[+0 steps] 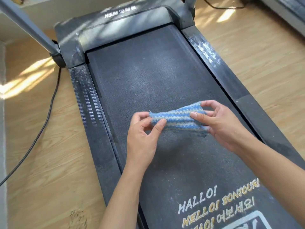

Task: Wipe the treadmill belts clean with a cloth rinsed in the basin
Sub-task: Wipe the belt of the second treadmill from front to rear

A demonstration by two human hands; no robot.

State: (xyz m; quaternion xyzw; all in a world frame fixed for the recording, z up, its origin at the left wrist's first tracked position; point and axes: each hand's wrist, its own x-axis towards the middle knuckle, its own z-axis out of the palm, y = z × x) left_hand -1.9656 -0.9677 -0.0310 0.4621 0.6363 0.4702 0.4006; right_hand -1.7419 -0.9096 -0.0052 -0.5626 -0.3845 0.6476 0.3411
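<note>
Head camera looks down on a dusty treadmill belt [148, 76]. Both hands hold a blue and grey striped cloth [178, 119] in the air, just above the middle of the belt. Left hand [145, 134] pinches the left end between thumb and fingers. Right hand [219, 124] pinches the right end in the same way. A black cable [47, 113] lies on the wooden floor [49, 171] beside the left side rail [92, 116].

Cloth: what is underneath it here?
The cloth, pinched by left hand and right hand, is held above the dusty treadmill belt. The belt patch right behind it is covered.
</note>
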